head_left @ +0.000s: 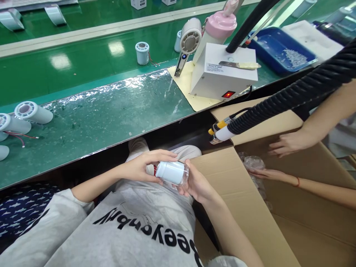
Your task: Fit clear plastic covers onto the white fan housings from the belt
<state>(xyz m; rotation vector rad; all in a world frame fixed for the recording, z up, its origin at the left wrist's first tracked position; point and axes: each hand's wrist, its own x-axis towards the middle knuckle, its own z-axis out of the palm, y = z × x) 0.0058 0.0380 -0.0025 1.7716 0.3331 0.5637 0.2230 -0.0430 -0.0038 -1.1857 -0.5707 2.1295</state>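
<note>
Both of my hands hold a small white cylinder part (171, 172) over my lap, below the table's front edge. My left hand (144, 167) grips its left end from above, fingers curled over it. My right hand (196, 182) cups its right end, which has a clear rim. Something red shows just behind the part, by my left fingers.
An open cardboard box (236, 185) stands to my right; another person's two hands (286, 142) reach into it among clear bagged parts (253, 163). A black ribbed hose (292, 98) crosses above. On the green table (111, 111) lie white cylinders (33, 112), a white control unit (222, 70) and a blue tray (278, 52).
</note>
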